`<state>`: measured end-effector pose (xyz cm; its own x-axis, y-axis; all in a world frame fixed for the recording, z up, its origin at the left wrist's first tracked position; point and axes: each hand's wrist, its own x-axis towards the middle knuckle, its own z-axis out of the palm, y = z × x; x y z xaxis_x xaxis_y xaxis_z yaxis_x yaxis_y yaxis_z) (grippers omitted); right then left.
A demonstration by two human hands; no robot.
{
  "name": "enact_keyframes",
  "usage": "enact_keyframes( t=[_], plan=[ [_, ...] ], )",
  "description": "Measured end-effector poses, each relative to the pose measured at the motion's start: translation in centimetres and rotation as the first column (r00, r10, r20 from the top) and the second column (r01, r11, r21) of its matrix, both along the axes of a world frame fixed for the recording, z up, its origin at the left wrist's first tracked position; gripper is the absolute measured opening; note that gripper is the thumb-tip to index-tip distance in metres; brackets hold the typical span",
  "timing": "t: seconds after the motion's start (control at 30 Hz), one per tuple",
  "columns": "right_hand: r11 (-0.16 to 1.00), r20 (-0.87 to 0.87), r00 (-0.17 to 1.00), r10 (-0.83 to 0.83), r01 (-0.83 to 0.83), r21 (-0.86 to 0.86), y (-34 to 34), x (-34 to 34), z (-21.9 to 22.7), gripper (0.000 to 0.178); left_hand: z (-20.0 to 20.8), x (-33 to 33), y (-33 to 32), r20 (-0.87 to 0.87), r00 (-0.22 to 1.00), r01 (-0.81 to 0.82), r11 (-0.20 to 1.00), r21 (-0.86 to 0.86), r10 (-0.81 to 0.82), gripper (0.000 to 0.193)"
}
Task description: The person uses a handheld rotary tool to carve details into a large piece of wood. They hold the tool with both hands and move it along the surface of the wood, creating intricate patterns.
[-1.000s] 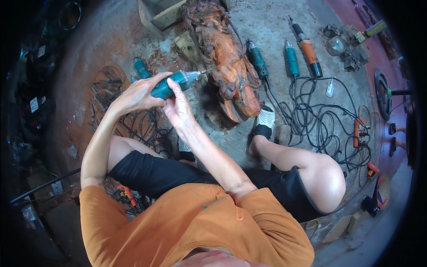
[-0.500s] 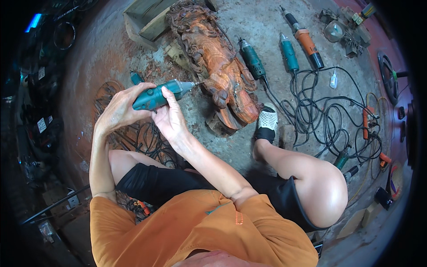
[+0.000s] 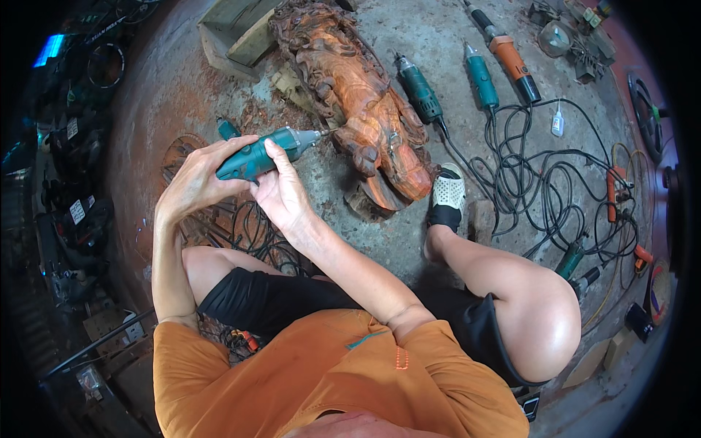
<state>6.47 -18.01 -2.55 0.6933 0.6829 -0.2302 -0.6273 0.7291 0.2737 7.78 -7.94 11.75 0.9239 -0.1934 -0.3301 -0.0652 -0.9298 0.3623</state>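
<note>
Two-handing it, wrapping fingers of left hand [image 3: 198, 179] and right hand [image 3: 282, 196] snugly round the green die grinder [image 3: 257, 157], hovering just left of the wood carving [image 3: 358, 102], aiming its bit [image 3: 328, 132] inward; ideally bracing well, pressing lightly.

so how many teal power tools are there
5: a die grinder in the left hand and right hand, two more right of the wooden carving, one past the right knee, one beyond the left hand; others may be hidden.
</note>
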Motion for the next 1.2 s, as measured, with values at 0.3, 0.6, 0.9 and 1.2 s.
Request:
enact_keyframes(
  t=[0.3, 0.6, 0.9, 1.2],
  plan=[
    [1.000, -0.020, 1.000, 0.003, -0.004, -0.026, 0.4, -0.2, -0.6, 0.067, -0.4, 0.0, 0.4, -0.024, 1.000, 0.000, 1.000, -0.005, 0.000, 0.072],
    [0.998, -0.018, 1.000, -0.014, 0.013, -0.057, 0.0, -0.6, 0.3, 0.064, -0.4, -0.1, 0.7, -0.061, 0.998, -0.013, 1.000, -0.025, 0.012, 0.074],
    [0.995, -0.036, 0.999, -0.039, 0.035, -0.096, -0.2, -0.9, 0.7, 0.059, -0.5, 0.0, 1.0, -0.064, 0.998, 0.010, 0.999, -0.041, -0.012, 0.076],
    [0.991, -0.041, 0.998, -0.049, 0.044, -0.123, -0.6, -1.0, 1.1, 0.059, -0.6, 0.2, 0.8, -0.055, 0.998, 0.034, 0.998, -0.053, -0.036, 0.077]
  ],
)
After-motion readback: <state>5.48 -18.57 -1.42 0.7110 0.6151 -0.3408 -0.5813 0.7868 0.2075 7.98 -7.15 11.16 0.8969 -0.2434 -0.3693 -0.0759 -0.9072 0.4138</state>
